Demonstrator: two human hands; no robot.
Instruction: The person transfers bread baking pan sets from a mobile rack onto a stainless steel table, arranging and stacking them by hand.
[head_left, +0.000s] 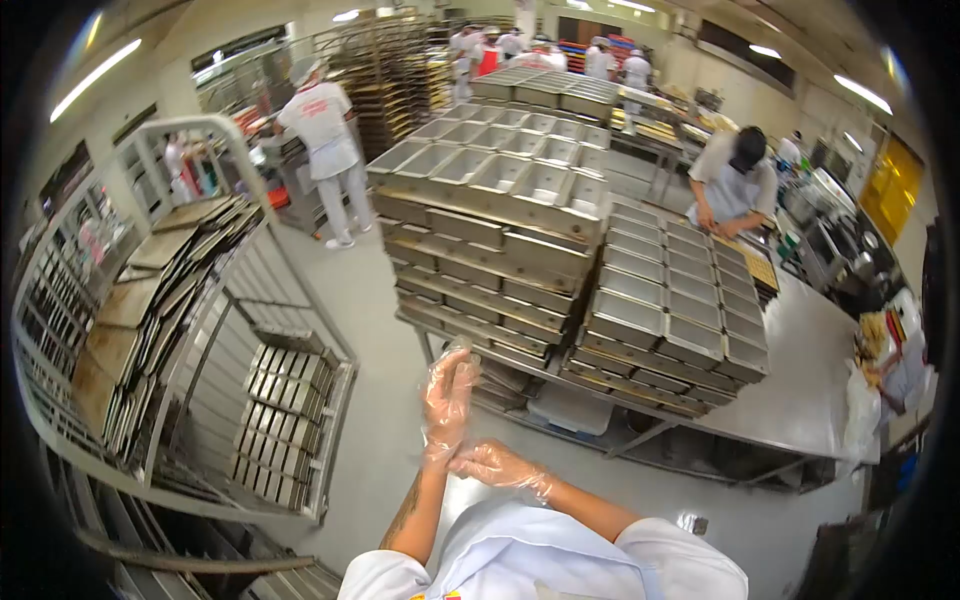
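Observation:
My left hand [447, 405] is raised in a clear plastic glove, its fingers stretched upward and holding nothing. At that wrist, my right hand [495, 465], also in a clear glove, has its fingers closed on the cuff of the left plastic glove [437, 452]. Just beyond my hands rises a tall stack of joined metal loaf pans [510, 172], hollow side up. To its right is a lower stack of similar loaf pans [668, 290] on the metal table. Neither hand touches the pans.
A wheeled rack [290, 240] on my left carries a pile of flat trays [150, 280], with more loaf pans [283, 420] low inside. The steel table [790, 370] extends right. One co-worker [735, 180] bends over it; another person [322, 140] stands beyond the rack.

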